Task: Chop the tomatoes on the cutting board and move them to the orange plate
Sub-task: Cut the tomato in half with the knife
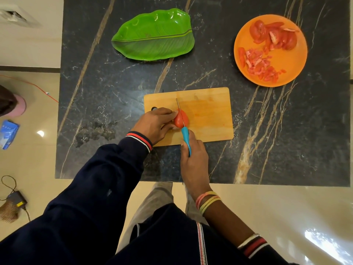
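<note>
The desk [286,131] is a dark marble slab streaked with tan and white veins. It stands on a glossy cream floor [257,207] that catches a bright patch of light [322,243] at lower right. At the left a white wall [28,44] meets a dark skirting strip [28,68], a thin orange cable [38,87] crosses the floor, and a blue packet [8,133], a black power adapter [17,199] and a woven basket [8,213] lie there.

Light: even, moderately bright indoor illumination from overhead. Glare: 1 large white reflection on the glossy floor [322,243] at lower right; 1 small round highlight at left. Shadows: soft, faint, close beneath the orange plate [294,62]. Focus: centre crisp, borders slightly soft. Distortion: wide-angle; marble table [114,92] edges slant.
</note>
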`<state>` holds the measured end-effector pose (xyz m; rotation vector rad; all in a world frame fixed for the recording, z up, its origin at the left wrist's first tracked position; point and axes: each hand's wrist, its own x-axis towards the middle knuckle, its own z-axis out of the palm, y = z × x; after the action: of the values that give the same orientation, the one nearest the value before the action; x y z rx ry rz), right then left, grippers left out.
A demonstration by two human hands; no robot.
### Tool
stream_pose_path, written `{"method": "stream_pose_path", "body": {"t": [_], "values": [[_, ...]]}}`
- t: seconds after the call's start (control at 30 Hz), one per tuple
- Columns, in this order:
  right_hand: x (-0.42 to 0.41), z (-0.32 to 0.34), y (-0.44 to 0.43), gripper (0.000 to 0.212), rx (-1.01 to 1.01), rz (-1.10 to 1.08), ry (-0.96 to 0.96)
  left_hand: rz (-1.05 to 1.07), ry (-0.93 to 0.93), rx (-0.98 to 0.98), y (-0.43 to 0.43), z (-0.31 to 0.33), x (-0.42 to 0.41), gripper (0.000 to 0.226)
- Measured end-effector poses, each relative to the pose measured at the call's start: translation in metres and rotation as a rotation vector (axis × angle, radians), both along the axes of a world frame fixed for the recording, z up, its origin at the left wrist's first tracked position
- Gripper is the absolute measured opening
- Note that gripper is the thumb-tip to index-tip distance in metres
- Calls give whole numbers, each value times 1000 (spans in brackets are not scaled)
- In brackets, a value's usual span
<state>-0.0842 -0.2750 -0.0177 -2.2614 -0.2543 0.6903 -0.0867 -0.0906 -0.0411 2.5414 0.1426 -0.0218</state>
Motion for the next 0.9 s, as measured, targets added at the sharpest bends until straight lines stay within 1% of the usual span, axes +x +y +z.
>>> {"method": "stream_pose_path", "body": {"t": [0.3, 0.43, 0.6, 0.73, 0.9], "values": [[-14, -1, -14, 47, 32, -35, 27, 2, 17, -9, -1, 0, -3, 42], [-15, -1, -18, 48, 24, -31, 36, 7, 11, -6, -1, 1, -1, 41], [-35, -2, -40, 49, 2, -24, 67, 31, -2, -46, -2, 3, -2, 39], [-37, -4, -41, 49, -15, -19, 68, 28, 3, -76, -1, 6, -2, 43], [-29, -4, -26, 50, 19, -20, 54, 90, 22, -124, -3, 6, -7, 49]]}}
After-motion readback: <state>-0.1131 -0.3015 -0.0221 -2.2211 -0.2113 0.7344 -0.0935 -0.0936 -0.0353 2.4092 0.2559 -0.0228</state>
